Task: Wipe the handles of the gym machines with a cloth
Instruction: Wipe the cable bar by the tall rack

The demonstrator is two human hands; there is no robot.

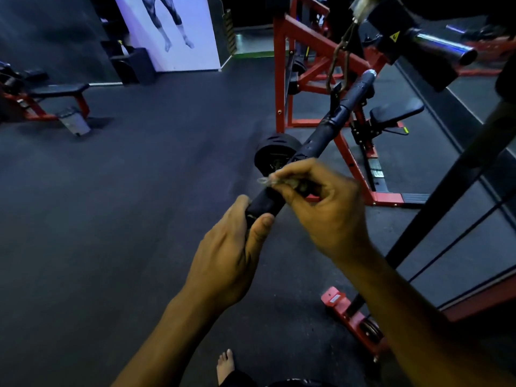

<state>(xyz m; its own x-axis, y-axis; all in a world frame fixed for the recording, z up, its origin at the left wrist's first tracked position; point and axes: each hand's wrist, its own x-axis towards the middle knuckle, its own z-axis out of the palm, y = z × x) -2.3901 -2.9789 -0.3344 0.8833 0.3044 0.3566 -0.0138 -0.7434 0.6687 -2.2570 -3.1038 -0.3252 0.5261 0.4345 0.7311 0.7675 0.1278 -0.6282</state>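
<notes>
Hands (223, 255) (321, 208) grip cylindrical black foam-covered handle (321, 135), right pinching small translucent scrap (269, 182).

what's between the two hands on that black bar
In the head view, only a short stretch of the black bar's padded grip shows between the left hand, gripping its near end, and the right hand, which pinches something small and blurred over it.

A black handle bar (321, 135), red machine frame (304, 34), dark grey speckled floor (125, 205), and white poster (173, 32).
</notes>
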